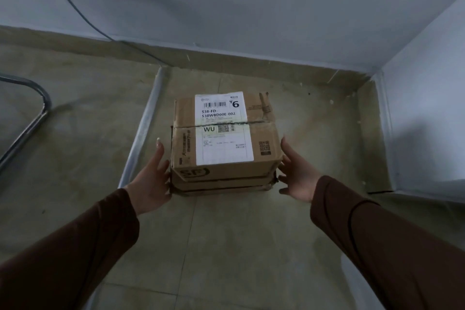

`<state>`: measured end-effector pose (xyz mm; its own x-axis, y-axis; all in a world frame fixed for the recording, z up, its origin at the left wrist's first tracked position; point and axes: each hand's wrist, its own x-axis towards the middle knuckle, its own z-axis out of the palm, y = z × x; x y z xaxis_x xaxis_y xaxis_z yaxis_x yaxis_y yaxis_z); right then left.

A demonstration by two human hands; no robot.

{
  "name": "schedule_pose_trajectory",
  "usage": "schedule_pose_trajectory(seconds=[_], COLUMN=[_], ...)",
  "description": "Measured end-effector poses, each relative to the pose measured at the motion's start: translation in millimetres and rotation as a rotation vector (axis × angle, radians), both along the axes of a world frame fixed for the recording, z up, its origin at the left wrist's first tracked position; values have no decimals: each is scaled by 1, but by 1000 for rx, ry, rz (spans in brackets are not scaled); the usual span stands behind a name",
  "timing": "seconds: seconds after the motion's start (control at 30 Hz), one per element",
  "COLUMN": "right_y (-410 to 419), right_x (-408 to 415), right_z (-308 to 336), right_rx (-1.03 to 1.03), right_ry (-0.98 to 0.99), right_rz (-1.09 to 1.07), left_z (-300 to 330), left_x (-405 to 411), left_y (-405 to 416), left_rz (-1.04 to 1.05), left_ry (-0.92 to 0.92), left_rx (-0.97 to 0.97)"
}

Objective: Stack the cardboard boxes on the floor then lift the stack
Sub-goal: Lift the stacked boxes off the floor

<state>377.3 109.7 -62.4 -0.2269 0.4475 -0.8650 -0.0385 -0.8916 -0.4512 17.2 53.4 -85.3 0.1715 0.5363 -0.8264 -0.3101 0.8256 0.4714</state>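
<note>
Head view: top box (225, 131) sits on a flatter bottom box (221, 185), stack on the floor (226, 246) just short of the wall (251, 7). Left hand (151, 181) flat against stack's left side, fingers (159, 156) extended and pressed together. Right hand (298, 178) at stack's right side, fingers (286, 148) loosely spread; contact unclear. White shipping label (224, 128) on top box. Boxes closed, contents not visible.

Lower box (221, 184) mostly hidden under top box (224, 131); only a thin front strip shows. Small label (222, 128) print unreadable. Left hand (151, 181) fingertips hidden behind the stack's corner. Box-to-floor contact unclear. Metal tube (30, 113) cut off at left edge.
</note>
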Motion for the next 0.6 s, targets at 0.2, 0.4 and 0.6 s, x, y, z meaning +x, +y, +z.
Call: schedule_pose_trajectory(seconds=[0.2,0.4,0.6], right_y=[5,1,4], right_x=[-8,-10,2], right_z=[-16,-7,12], right_rx=[52,54,4], right_ry=[60,66,38], right_rz=[5,-54,-175], left_z=[-25,-19,5], left_x=[-7,6,25], left_y=[10,13,27], left_rz=[84,46,-71], left_ry=[-119,-190,-170], left_rx=[99,120,165])
